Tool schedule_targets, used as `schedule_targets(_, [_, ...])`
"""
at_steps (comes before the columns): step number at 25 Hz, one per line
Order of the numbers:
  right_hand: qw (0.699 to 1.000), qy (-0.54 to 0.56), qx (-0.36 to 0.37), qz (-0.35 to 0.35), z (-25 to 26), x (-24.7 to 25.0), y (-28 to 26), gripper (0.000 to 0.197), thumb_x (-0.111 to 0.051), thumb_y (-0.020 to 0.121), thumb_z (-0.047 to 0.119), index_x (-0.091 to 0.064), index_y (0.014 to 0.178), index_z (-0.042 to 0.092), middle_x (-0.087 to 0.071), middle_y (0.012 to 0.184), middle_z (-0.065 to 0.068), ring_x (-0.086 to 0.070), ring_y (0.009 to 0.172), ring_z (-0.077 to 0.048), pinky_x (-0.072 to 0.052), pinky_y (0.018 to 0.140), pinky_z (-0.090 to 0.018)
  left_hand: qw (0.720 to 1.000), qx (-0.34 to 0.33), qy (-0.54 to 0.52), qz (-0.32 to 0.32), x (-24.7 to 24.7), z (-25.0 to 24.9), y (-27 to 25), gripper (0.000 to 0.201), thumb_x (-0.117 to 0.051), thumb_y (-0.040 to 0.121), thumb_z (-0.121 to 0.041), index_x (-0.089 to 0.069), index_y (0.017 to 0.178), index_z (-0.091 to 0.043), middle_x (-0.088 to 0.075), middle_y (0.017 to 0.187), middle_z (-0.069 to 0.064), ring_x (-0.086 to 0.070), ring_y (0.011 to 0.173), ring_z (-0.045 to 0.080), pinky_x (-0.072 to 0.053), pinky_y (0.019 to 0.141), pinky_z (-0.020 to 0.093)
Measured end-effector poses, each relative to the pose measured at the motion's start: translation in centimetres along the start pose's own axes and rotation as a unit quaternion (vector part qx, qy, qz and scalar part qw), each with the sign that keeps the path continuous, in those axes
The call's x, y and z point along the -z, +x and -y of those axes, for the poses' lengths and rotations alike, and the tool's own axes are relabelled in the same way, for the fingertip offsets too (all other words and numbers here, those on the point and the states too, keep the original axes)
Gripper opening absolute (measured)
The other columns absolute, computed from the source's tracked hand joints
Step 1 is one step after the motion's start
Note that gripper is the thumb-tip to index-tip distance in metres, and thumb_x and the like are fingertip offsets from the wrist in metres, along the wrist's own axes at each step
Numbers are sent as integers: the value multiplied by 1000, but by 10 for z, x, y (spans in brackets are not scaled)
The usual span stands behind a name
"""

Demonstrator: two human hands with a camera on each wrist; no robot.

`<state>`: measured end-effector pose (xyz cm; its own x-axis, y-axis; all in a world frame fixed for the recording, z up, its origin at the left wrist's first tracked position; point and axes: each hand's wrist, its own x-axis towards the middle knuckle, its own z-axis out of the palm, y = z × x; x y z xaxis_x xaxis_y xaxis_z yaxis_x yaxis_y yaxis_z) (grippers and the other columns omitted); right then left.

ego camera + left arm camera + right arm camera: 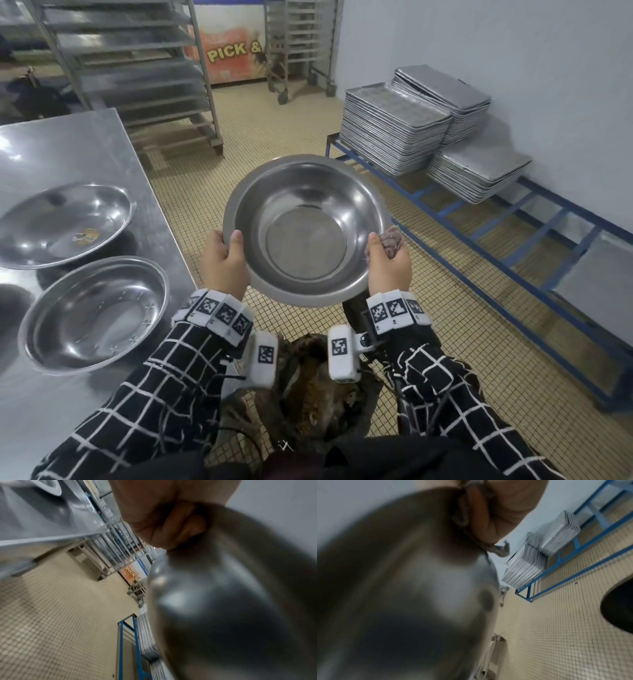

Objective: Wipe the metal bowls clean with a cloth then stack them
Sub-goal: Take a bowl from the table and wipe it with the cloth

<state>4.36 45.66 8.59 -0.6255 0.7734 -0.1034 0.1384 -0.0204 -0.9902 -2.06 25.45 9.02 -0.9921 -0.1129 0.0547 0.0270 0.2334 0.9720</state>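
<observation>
I hold a round metal bowl (305,229) in the air above the tiled floor, its mouth facing me. My left hand (224,262) grips its left rim, thumb inside the bowl. My right hand (387,262) grips the right rim together with a bunched brownish cloth (392,240). From the left wrist view the bowl's blurred underside (231,601) fills the right side below my left hand (163,517). The right wrist view has the underside (402,595) at left, with my right hand (496,513) and the cloth (501,550) above it.
Two more metal bowls, a far one (65,224) and a near one (96,315), sit on the steel table (68,144) to my left. Stacked baking trays (394,133) rest on a blue frame (479,240) at right. Tray racks (137,68) stand behind.
</observation>
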Motion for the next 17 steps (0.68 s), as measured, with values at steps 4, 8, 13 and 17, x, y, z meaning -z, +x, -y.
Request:
schedule_targets(4, [995, 68, -16, -66, -1, -17, -10, 34, -61, 91, 33, -53, 121, 18, -60, 102, 8, -59, 83, -1, -43, 64, -11, 986, 50, -132, 85, -19, 1, -23, 10, -44, 99, -20, -43, 104, -11, -63, 93, 7, -70, 74, 18, -57, 60, 27])
schedule_targets(8, [992, 99, -45, -66, -3, -18, -9, 44, -68, 86, 27, -52, 125, 15, -61, 110, 5, -61, 101, -13, -51, 90, -30, 963, 58, -165, 207, -25, 4, -41, 15, -49, 95, -15, -43, 109, -12, -68, 97, 12, -71, 81, 25, -59, 67, 37])
schedule_targets(13, [998, 57, -15, 16, 1, 2, 13, 35, -70, 84, 23, -59, 115, 13, -66, 104, 1, -65, 94, -12, -54, 85, -30, 981, 15, -67, 183, 3, 6, -10, 26, -58, 90, -31, -55, 110, -16, -68, 90, 6, -68, 70, 18, -57, 63, 31])
schedule_targets(17, [994, -38, 13, 106, 12, 14, 20, 26, -71, 83, 30, -64, 101, 13, -69, 90, 1, -67, 82, -13, -55, 79, -29, 993, 9, -34, 111, 31, 5, 26, 11, -54, 93, -36, -55, 92, -25, -68, 71, -4, -66, 58, 13, -53, 53, 31])
